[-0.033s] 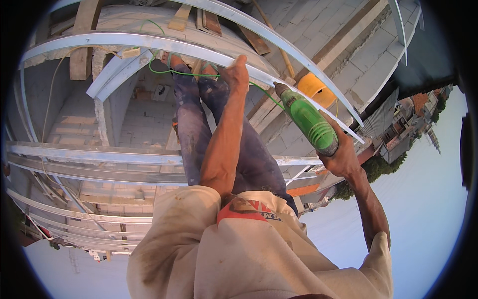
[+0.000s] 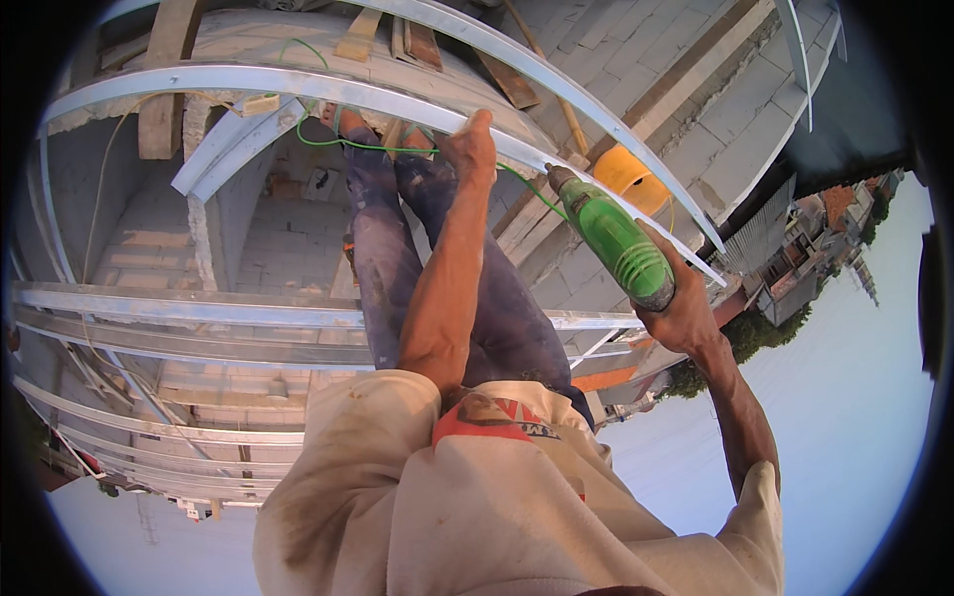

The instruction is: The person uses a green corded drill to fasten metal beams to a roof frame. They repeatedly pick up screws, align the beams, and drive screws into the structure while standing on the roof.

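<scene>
My right hand [image 2: 681, 303] is closed around the body of a green power drill [image 2: 618, 243]. The drill points up and left, its chuck end at the edge of a long silvery metal beam [image 2: 368, 96]; whether the bit has entered the metal is too small to tell. Left of the drill, my left hand [image 2: 471, 149] is closed on the same beam, thumb up on its edge. A thin green cord [image 2: 348, 145] runs behind my left hand and on toward the drill. What lies inside my left fingers is hidden.
A second metal beam [image 2: 556, 74] crosses beyond the first. Further beams [image 2: 199, 303] span my left side over a drop with block walls. A yellow rounded object [image 2: 634, 181] sits behind the drill. Wooden planks [image 2: 167, 84] and a bent metal piece [image 2: 238, 144] lie at the far left.
</scene>
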A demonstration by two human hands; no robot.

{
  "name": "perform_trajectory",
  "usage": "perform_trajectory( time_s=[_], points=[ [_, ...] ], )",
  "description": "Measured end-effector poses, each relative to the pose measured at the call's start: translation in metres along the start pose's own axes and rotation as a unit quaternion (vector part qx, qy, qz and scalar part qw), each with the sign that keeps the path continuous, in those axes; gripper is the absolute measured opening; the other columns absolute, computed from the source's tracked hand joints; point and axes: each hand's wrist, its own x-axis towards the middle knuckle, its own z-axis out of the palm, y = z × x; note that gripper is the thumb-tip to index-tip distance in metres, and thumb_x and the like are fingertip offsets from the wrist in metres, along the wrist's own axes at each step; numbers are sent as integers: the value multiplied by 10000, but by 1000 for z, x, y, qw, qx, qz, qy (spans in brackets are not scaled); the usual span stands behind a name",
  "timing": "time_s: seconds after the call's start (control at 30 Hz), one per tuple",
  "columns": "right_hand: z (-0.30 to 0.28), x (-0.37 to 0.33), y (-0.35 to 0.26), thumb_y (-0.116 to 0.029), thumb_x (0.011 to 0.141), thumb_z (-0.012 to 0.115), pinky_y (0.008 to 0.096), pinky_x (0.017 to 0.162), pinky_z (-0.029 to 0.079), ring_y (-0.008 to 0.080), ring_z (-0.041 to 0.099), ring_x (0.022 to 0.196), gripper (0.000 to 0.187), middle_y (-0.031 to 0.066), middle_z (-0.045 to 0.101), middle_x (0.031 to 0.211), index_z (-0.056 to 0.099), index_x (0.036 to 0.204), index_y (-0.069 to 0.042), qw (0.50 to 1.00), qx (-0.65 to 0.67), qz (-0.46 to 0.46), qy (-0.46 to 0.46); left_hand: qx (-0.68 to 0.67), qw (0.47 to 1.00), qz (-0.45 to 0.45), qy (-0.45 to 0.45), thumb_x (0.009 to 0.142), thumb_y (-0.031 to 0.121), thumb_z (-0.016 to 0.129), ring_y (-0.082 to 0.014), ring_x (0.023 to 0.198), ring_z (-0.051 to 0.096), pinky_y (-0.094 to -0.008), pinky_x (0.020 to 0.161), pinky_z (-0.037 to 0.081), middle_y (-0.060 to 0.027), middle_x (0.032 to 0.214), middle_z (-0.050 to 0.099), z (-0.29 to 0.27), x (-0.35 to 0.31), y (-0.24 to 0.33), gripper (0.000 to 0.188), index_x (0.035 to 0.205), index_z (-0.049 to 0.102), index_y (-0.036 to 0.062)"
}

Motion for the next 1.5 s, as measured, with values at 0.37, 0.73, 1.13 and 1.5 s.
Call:
perform_trajectory(
  time_s=[0.37, 0.73, 1.13, 1.5],
  points=[
    [-8, 4, 0, 34, 800, 716, 441, 1129, 514, 426, 643, 1347, 886, 277, 691, 1391, 444, 1628, -127, 999, 32, 36, -11, 33, 999, 1, -18, 838, 105, 770, -276, 1139, 621, -394, 980, 513, -184, 1324, 620, -1, 1, 3, 653, 1388, 523, -146],
    [-3, 1, -10, 34, 820, 733, 443, 1169, 466, 339, 633, 1371, 864, 249, 654, 1453, 440, 1628, -57, 998, 26, 59, -25, 28, 999, -9, -18, 844, 118, 776, -291, 1159, 622, -409, 973, 522, -194, 1333, 623, -4, 1, 0, 656, 1383, 522, -157],
    [-8, 4, -7, 3, 794, 716, 436, 1118, 513, 436, 659, 1314, 869, 269, 713, 1349, 467, 1616, -126, 999, -7, 35, -15, 18, 999, 20, -46, 834, 112, 773, -266, 1161, 608, -406, 990, 518, -177, 1308, 613, -11, 8, -14, 669, 1388, 490, -136],
    [-9, 19, -14, -3, 785, 724, 452, 1112, 511, 455, 648, 1314, 863, 279, 711, 1337, 485, 1604, -134, 998, -38, 41, -41, -11, 997, -3, -75, 837, 85, 740, -281, 1188, 597, -395, 1039, 497, -192, 1339, 596, -13, 3, 5, 686, 1427, 458, -124]
  ],
)
